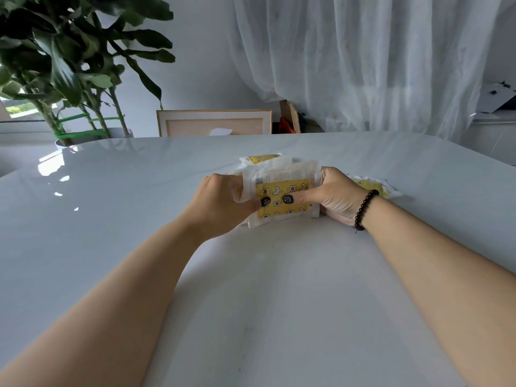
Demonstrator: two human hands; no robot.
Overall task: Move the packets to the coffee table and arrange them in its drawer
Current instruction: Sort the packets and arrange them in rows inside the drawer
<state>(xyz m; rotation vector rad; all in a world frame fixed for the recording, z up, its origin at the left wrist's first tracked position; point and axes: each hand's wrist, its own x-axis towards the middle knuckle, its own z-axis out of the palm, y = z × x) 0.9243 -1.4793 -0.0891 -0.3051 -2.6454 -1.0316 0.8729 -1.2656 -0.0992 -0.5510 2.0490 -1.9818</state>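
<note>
A stack of white packets with yellow patterned labels [282, 188] stands on edge on the white table [251, 303], pressed between both hands. My left hand [223, 202] grips its left side with the thumb on the front label. My right hand [335, 195], with a black bead bracelet on the wrist, grips its right side, thumb also on the label. Another packet [261, 159] lies flat just behind the stack. One more packet [371, 187] lies on the table behind my right wrist, partly hidden by it.
A large potted plant [69, 65] stands beyond the table's far left corner. A framed panel [213, 122] leans against the wall behind the table. White curtains [363, 60] hang at the back right. The table's far edge curves across the middle of the view.
</note>
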